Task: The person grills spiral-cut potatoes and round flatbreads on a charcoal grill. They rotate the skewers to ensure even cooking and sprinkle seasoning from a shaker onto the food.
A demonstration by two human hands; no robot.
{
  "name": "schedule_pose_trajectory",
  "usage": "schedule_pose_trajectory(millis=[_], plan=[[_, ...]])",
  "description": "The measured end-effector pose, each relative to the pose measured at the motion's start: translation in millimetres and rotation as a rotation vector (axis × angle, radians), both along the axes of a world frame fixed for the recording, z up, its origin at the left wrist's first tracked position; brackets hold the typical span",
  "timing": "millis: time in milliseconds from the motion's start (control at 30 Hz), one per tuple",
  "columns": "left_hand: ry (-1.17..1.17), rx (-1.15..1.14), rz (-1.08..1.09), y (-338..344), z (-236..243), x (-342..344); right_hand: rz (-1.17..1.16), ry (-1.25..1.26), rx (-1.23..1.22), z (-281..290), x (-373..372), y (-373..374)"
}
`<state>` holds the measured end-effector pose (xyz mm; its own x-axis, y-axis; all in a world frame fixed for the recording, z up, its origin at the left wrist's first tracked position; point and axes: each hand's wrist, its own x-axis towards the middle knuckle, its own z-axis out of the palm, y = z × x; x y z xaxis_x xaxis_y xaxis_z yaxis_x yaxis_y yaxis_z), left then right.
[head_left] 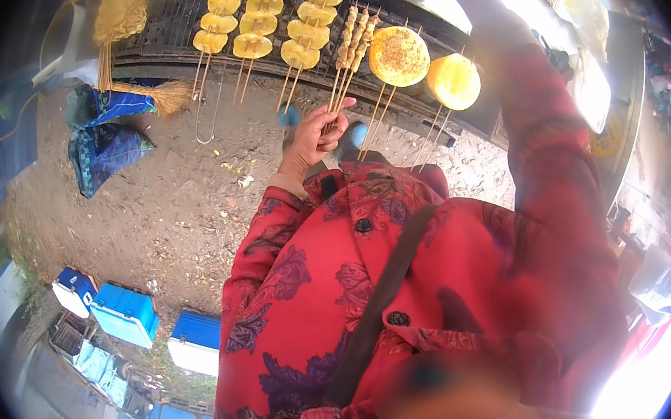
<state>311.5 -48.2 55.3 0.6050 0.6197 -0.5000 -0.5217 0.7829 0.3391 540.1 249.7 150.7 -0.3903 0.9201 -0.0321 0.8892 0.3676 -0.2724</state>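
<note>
My left hand (pixel 321 138) is closed round the bare stick ends of several meat skewers (pixel 351 42). Their meat ends rest on the long grill (pixel 444 34). Just right of them lies a round, browned, flat yellow cake (pixel 399 57) on two sticks. A second yellow round (pixel 454 82), also on two sticks, sits beside it. To the left, three skewered rows of yellow slices (pixel 258 23) lie across the grill's wire rack (pixel 168 34). My right forearm (pixel 490 16) reaches over the grill's right part, and its hand is past the upper edge of the view.
A straw brush (pixel 174 97) and a blue bag (pixel 109 153) are left of the grill, near a long wire loop (pixel 205 133). Blue and white cool boxes (pixel 126 314) stand on the dirt ground (pixel 183 199) at lower left. A metal-edged table (pixel 627 116) is on the right.
</note>
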Motion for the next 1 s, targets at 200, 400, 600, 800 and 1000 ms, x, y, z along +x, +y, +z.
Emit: schedule_pose_trajectory(millis=[200,400,600,800,1000], plan=[[0.75,0.481,-0.045,-7.4,11.5,9.0,-0.052,0.204,0.109,17.3,24.9,-47.8],[1.677,0.896,-0.279,-13.3,5.0,19.1,-0.288,0.779,-0.146,21.8,35.2,-209.0],[1.784,1.044,-0.173,-16.5,22.3,29.4,-0.496,0.877,-0.614,-12.2,52.9,-317.4],[1.857,1.071,-0.247,-16.9,21.0,38.4,-0.512,0.9,-0.669,-15.8,68.6,-353.2],[1.777,1.045,-0.208,-20.7,10.2,43.8,-0.47,0.898,-0.724,-9.0,65.5,-374.7]])
